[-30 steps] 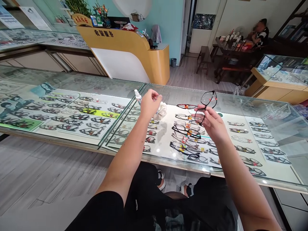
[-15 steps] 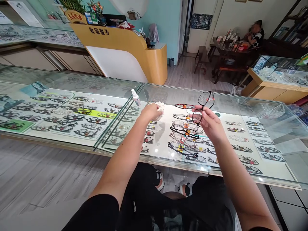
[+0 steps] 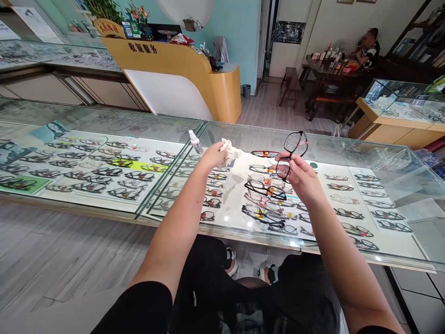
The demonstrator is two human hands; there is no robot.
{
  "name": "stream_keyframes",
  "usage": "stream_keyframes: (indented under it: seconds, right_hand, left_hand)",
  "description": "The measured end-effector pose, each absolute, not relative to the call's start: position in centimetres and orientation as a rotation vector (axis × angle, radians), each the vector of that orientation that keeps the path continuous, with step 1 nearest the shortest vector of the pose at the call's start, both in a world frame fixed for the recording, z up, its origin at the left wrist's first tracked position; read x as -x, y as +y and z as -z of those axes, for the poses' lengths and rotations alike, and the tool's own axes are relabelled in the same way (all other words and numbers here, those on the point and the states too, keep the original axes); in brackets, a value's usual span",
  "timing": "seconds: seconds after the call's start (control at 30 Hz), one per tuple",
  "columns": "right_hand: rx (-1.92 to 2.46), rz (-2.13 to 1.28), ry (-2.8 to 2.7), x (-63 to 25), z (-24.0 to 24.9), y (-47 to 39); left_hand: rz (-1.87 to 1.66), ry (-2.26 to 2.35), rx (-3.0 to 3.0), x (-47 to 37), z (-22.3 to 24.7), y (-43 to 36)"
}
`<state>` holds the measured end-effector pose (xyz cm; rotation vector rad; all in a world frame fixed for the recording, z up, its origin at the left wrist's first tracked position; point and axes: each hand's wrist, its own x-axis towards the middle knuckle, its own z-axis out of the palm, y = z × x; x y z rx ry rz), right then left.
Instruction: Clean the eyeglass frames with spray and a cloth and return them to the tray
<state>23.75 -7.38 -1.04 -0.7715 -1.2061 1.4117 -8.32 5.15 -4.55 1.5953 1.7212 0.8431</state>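
Observation:
My left hand is closed on a crumpled white cloth above the glass counter. Just behind that hand stands a small white spray bottle. Between the thumb and fingers of my right hand is a pair of dark-framed eyeglasses, held up on end with one lens above the other. Red-and-black eyeglasses lie left of my right hand. Nearer to me, black eyeglasses and several other pairs form a column on the counter.
The glass display counter runs across in front of me, with rows of eyeglasses inside. Beyond it are a curved yellow reception desk, a wooden bench and a person seated at a dark table. Another glass case stands at right.
My left hand has shifted slightly left and up, and the cloth now hangs out more openly from its fingers. My right hand and its eyeglasses have barely moved.

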Motion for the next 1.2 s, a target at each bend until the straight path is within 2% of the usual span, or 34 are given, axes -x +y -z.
stream_keyframes:
  seconds: [0.3,0.57,0.83,1.2]
  right_hand:
    - [0.764,-1.404,-1.213,-23.7,0.9,-7.4]
    - [0.816,-1.383,-1.218,-23.7,1.1,-7.4]
    - [0.776,-1.407,-1.206,-23.7,1.3,-7.3]
    - [0.829,-1.387,-1.239,-23.6,1.1,-7.5]
  left_hand:
    - [-1.097,1.268,-1.231,8.0,3.9,4.9]
    - [-0.969,1.369,-1.112,8.9,4.5,5.3]
    - [-0.658,1.509,-1.197,9.7,4.7,5.4]
    - [-0.647,1.601,-1.415,11.3,4.4,5.6]
